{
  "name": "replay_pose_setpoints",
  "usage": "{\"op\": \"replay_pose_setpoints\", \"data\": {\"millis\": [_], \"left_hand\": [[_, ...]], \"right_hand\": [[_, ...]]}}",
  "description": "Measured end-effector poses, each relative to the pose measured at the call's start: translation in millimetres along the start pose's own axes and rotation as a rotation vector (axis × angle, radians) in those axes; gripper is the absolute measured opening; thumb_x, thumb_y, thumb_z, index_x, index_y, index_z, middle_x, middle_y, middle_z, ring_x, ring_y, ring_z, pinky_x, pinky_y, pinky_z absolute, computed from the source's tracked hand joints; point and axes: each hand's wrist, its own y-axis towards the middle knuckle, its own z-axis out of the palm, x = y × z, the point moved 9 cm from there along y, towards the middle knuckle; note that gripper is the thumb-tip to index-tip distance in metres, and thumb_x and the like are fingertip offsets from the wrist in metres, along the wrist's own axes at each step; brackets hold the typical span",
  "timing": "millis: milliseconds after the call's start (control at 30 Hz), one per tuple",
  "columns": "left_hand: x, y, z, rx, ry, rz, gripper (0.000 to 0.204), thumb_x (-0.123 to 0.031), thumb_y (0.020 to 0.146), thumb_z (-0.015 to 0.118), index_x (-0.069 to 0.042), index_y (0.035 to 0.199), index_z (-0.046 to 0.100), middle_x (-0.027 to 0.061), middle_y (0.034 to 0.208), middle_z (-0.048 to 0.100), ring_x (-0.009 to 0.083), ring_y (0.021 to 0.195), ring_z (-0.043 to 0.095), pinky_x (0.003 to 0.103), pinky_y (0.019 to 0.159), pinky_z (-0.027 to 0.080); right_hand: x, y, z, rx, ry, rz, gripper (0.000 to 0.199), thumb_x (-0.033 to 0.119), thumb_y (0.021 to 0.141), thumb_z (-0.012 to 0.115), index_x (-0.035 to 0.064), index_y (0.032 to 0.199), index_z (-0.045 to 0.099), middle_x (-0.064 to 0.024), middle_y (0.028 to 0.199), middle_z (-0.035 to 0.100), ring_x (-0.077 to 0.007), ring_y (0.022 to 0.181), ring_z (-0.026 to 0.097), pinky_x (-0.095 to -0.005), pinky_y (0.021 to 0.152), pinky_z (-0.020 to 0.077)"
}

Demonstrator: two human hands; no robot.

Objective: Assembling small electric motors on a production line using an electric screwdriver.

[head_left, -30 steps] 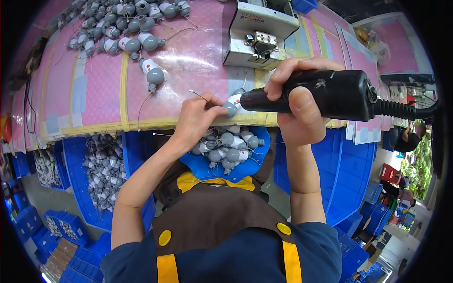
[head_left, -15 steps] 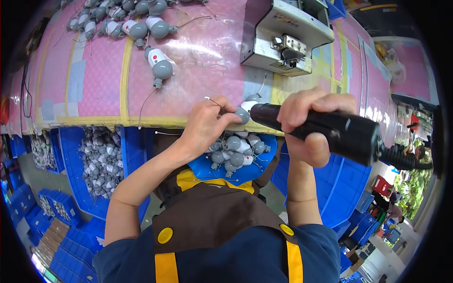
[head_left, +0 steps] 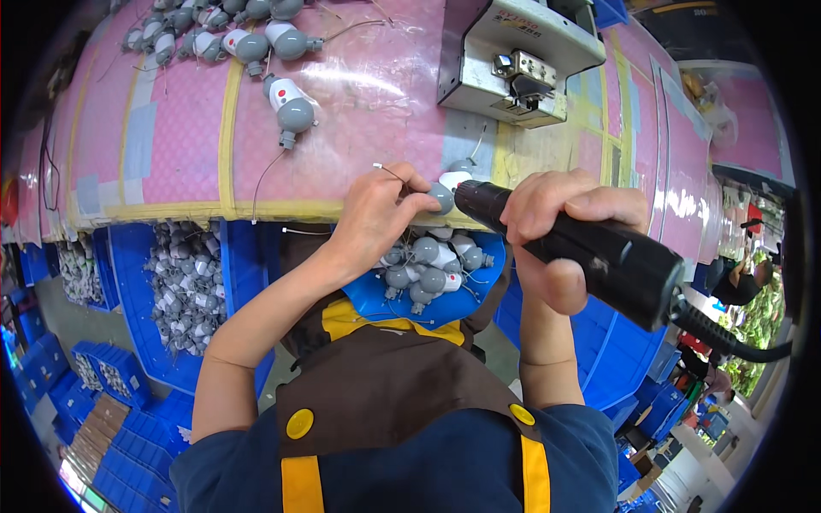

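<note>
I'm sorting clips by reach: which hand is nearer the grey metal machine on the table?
Right. The right hand, gripping the black power tool, sits just below the machine; the left hand is lower-left, pinching a small grey bulb.

Your left hand (head_left: pixel 372 214) pins a bulb part (head_left: pixel 440 197) just left of your right hand's (head_left: pixel 560 231) electric screwdriver (head_left: pixel 599 252); loose parts (head_left: pixel 432 265) lie below.

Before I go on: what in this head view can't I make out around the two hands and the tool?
- Tool tip: where the black electric screwdriver meets the small grey-and-white part, the left hand fingers hide the contact.
- Right hand: its palm side is hidden by the screwdriver body.
- Screwdriver cable: runs into the dark rim.
- Parts in the blue bin: too small to tell apart.
</note>
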Motion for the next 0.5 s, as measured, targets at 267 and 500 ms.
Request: {"op": "replay_pose_setpoints", "data": {"millis": [267,500], "left_hand": [[-17,-24,-1,0.203,-0.035,-0.022,0.015,-0.008,0.078,0.066,0.005,0.085,0.063,0.0101,0.081,0.063,0.0161,0.070,0.060,0.026,0.064,0.047],[-44,-23,-90,-0.164,0.288,0.180,0.037,-0.014,0.079,0.064,-0.004,0.114,0.055,0.0165,0.098,0.057,0.0298,0.083,0.057,0.038,0.076,0.046]], "right_hand": [[34,18,-25,-0.193,0.167,-0.125,0.035,0.017,0.080,0.063,-0.0026,0.103,0.047,-0.0191,0.081,0.058,-0.0195,0.059,0.055,-0.0300,0.055,0.0490],[50,90,-61,-0.398,-0.090,-0.295,0.021,0.016,0.080,0.061,-0.0020,0.088,0.055,-0.0109,0.073,0.058,-0.0149,0.059,0.052,-0.0271,0.057,0.0424]]}}
